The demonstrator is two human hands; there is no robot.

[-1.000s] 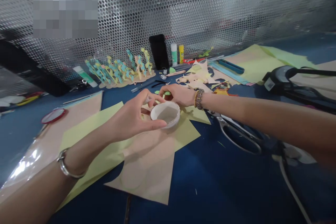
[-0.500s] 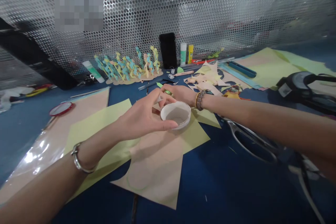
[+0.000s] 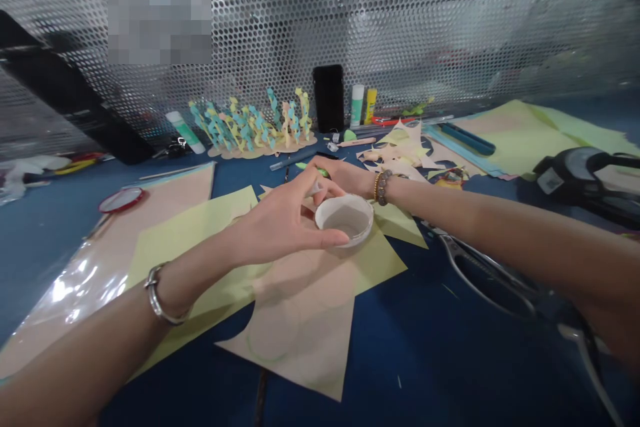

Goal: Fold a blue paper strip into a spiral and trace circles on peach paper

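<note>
My left hand is closed on the rim of a small white round cup, thumb at the front and fingers behind. The cup stands on a pale pink paper sheet with cut-out curved edges. A faint green circle outline shows on the sheet's lower left. Just behind the cup, my right hand has its fingers closed around a green pen; its tip is hidden behind my left hand and the cup. Yellow paper lies under the pink sheet.
Scissors lie under my right forearm. Paper scraps, a blue cutter, glue sticks and an upright phone are farther back. Twisted paper strips stand on a base. A tape roll rests at left.
The whole view has shifted slightly, so things appear a little farther right. Both hands keep their holds, and the cup stays in about the same place on the paper.
</note>
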